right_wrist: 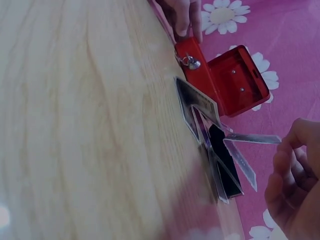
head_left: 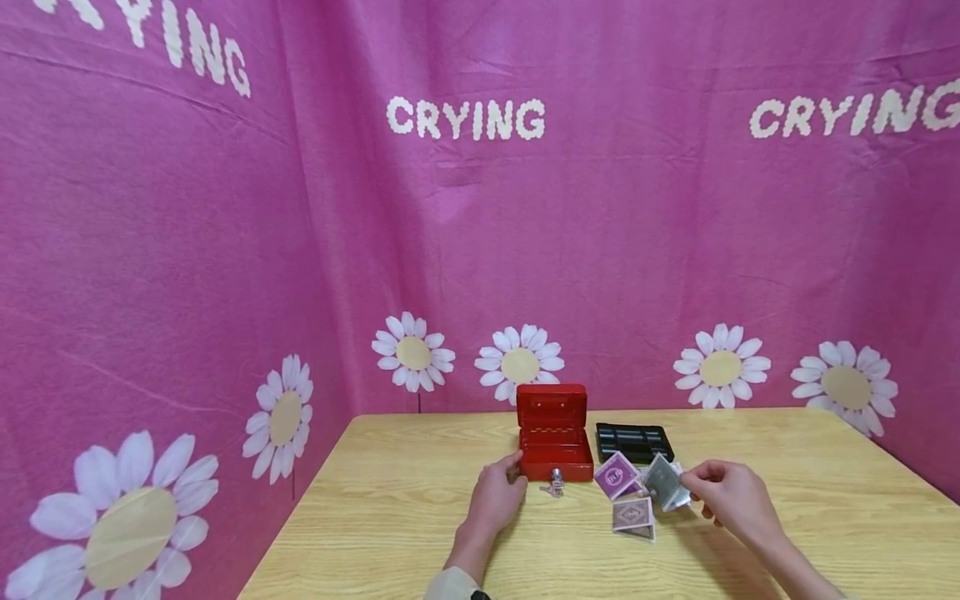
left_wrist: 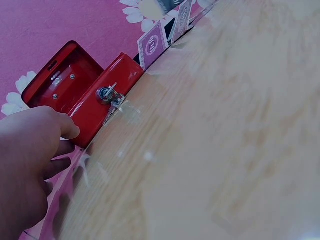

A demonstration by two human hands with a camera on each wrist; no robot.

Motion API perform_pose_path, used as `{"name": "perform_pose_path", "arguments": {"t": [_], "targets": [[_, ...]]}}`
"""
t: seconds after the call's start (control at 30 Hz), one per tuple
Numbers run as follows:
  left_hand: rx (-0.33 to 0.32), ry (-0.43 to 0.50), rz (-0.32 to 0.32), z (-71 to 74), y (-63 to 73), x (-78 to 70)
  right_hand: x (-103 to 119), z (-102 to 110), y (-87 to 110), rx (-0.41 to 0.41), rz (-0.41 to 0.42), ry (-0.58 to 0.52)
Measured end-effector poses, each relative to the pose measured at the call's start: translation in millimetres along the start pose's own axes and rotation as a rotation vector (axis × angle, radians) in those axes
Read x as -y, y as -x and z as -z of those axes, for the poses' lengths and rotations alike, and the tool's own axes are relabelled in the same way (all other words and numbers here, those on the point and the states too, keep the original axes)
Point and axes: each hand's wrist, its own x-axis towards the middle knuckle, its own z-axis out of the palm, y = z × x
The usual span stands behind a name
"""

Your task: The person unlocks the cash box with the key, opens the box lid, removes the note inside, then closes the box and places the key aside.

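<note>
Head view: magenta daisy-printed fabric (head_left: 615, 233) hangs behind a pale wood-grain table (head_left: 390, 517). Hands apart: left hand (head_left: 497, 496) touches an open red metal box's (head_left: 558, 472) left side, fingers relaxed; right hand (head_left: 733, 496), near a black plastic tray (head_left: 633, 458), pinches a folded grey-green paper card (head_left: 662, 481) beside folded purple (head_left: 617, 475) and brown cards (head_left: 632, 514). Silver metal keys (head_left: 555, 488) sit at the box's front.

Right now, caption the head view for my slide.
Left hand touching an open red box, right hand pinching a folded grey card, with pink daisy-printed cloth behind.

head view bright; wrist views hazy, soft; glare spots on table (left_wrist: 225, 150).
</note>
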Motion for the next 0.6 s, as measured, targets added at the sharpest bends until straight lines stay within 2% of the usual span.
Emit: {"name": "perform_pose_path", "arguments": {"t": [0.3,0.6], "targets": [[0.005,0.005,0.009,-0.2,-0.3,-0.2,-11,5,4.5,0.03,-0.047,0.047],[0.014,0.001,0.019,0.3,1.7,0.2,-17,0,9.5,0.067,-0.079,0.064]]}}
